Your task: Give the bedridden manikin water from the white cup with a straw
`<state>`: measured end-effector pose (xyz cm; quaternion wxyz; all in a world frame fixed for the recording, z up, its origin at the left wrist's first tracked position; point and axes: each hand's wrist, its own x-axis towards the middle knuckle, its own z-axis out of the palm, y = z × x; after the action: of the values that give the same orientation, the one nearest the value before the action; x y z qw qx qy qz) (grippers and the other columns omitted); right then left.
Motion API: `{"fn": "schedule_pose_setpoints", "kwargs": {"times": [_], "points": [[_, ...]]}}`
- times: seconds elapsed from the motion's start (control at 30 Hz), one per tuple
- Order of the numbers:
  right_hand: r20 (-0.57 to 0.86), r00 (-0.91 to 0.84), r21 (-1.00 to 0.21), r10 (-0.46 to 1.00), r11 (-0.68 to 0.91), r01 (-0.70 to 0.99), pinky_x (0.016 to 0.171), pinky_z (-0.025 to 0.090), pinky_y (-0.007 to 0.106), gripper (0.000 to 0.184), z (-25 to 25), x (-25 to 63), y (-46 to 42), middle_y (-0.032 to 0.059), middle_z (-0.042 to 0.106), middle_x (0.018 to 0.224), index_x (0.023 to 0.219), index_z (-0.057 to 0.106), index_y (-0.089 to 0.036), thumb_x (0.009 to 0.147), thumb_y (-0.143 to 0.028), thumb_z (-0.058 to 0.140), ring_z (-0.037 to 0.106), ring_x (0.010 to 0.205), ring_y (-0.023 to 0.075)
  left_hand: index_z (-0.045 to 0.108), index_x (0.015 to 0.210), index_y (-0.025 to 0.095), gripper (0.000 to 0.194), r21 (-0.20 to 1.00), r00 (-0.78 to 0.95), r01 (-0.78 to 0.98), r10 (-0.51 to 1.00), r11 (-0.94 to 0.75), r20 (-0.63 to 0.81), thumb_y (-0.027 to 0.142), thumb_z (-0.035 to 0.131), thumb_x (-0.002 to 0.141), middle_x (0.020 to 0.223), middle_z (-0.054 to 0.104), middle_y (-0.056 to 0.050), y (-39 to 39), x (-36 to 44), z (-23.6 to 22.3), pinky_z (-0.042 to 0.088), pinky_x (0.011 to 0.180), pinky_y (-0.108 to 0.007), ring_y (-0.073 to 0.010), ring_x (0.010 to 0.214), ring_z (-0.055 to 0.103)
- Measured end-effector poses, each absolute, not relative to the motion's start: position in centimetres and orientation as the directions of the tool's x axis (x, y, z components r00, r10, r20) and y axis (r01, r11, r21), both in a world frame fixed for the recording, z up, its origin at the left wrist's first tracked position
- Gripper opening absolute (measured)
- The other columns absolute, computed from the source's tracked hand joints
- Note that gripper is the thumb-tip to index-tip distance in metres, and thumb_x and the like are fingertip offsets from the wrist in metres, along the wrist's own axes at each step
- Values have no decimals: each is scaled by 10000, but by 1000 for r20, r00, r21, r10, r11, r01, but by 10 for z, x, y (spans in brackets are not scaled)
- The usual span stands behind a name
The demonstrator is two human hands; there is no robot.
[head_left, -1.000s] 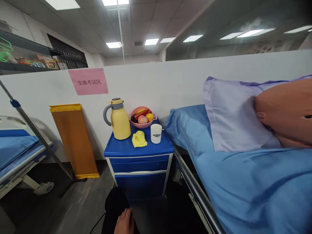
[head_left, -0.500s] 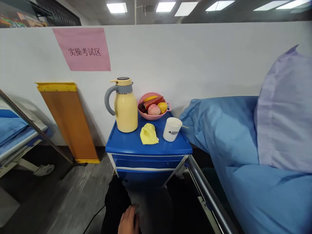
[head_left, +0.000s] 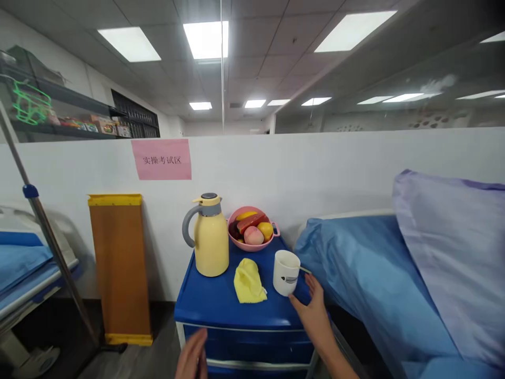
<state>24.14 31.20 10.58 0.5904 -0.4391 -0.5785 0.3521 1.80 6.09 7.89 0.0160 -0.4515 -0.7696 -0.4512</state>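
Note:
A white mug (head_left: 285, 279) with a dark striped print stands upright on the blue bedside cabinet (head_left: 213, 308), and a thin light stick (head_left: 305, 270) pokes out over its right rim. My right hand (head_left: 313, 308) is at the mug's lower right side, thumb and fingers apart; its thumb tip is at the mug's base, whether touching I cannot tell. Below the cabinet's front edge, my left hand (head_left: 192, 358) is partly in view, fingers extended, with nothing in it. A crumpled yellow cloth (head_left: 248, 284) lies left of the mug.
Behind the cloth stand a pale yellow thermos jug (head_left: 212, 245) with a grey handle and a pink bowl (head_left: 248, 247) of fruit. A bed with a blue pillow (head_left: 347, 252) adjoins on the right. At left are a metal pole (head_left: 59, 247) and an orange-brown board (head_left: 120, 268).
The view has tilted upward. My right hand has come into view and reached to the mug. My left hand, earlier low near my leg, is now by the cabinet front.

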Motion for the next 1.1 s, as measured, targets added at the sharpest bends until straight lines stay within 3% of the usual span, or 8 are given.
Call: {"fn": "schedule_pose_setpoints", "kwargs": {"times": [0.07,0.17,0.27,0.37,0.5,0.7,0.9,1.1], "points": [[390,47,-917,920,383,114,1115,310,514,855,103,227,325,182,459,1389,1300,394,-170,577,-459,748,435,1312,358,506,1328,279,441,698,-619,715,492,31,612,374,421,906,1373,524,-103,87,-1,131,397,1118,-456,-251,1327,465],[334,-9,-941,943,333,64,1002,441,465,781,118,211,332,140,572,1234,1203,438,-196,553,-465,778,572,1145,328,314,1448,230,608,775,-739,632,326,31,589,425,472,895,1496,352,-135,135,-30,215,365,1132,-471,-277,1369,392],[327,-35,-944,944,328,25,912,496,437,640,134,205,331,92,655,1047,1061,499,-204,545,-442,793,640,993,305,291,1447,157,646,816,-770,576,364,44,524,391,493,880,1477,381,-167,175,-53,281,370,1123,-432,-275,1378,378],[356,-47,-934,933,356,-10,862,517,414,596,146,206,317,66,686,959,1027,521,-202,549,-436,791,665,918,289,246,1464,184,632,728,-710,664,449,171,542,324,462,886,1437,466,-142,197,-66,321,460,1012,-402,-264,1274,504],[321,14,-941,947,320,-110,832,522,388,671,157,210,272,64,701,963,1087,521,-190,543,-478,789,670,901,277,280,1452,277,570,498,-611,788,555,361,565,248,394,894,1378,549,-94,202,-69,350,498,844,-387,-268,1082,628],[225,151,-950,962,252,-187,775,519,375,710,148,219,188,24,702,857,1120,520,-211,543,-536,775,671,817,272,439,1336,295,465,457,-614,788,586,413,529,216,378,882,968,723,-89,180,-51,365,451,657,-310,-262,869,674],[236,147,-954,961,258,-152,742,515,389,586,142,239,137,11,699,798,989,533,-240,530,-506,781,673,777,291,485,1311,303,474,369,-562,826,591,425,578,219,401,852,949,717,-100,121,-32,382,420,645,-314,-280,869,662],[211,-21,-958,977,202,-204,745,514,371,623,197,249,79,24,703,884,1111,524,-217,603,-494,757,675,838,280,510,1305,352,455,188,-426,890,614,414,664,292,428,862,1006,716,-80,41,-1,440,431,695,-316,-280,924,654]]}}
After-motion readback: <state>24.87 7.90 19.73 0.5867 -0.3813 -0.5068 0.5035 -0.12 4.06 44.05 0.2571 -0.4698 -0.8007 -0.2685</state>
